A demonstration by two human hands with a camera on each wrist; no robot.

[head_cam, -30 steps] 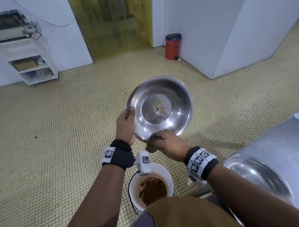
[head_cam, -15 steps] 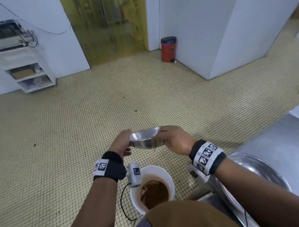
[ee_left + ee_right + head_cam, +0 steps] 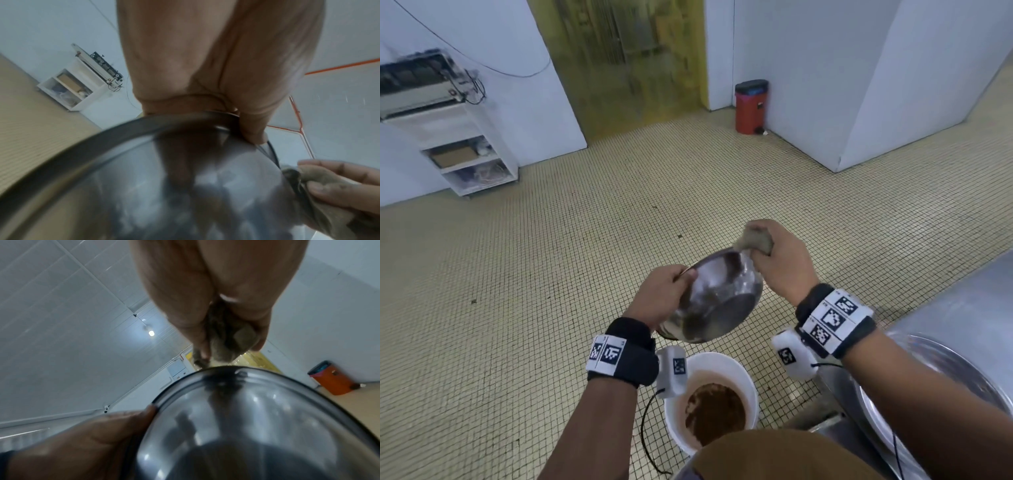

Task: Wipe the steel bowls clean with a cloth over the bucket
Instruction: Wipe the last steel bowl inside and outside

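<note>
While a steel counter [image 3: 962, 308] carrying a second steel bowl [image 3: 945, 387] crowds the right side, a white bucket [image 3: 743, 370] of brown water stands on the tiled floor [image 3: 551, 274] right beneath the hands, with a black cable [image 3: 645, 431] looping beside it. Farther off, a red pedal bin [image 3: 750, 106] sits against the white wall, a white shelf unit [image 3: 465, 150] stands at the left, and a yellow strip curtain [image 3: 630, 61] fills the doorway. Floor to the left and ahead lies open; the counter edge hems in the right forearm. Held above the bucket, the steel bowl [image 3: 717, 301] is tilted with its underside toward the camera. The left hand [image 3: 661, 294] grips the bowl's near-left rim, thumb hooked over the edge. The right hand [image 3: 780, 260] is raised at the far rim, fingers curled round a bunched grey-brown cloth [image 3: 755, 241] pressed against that rim.
</note>
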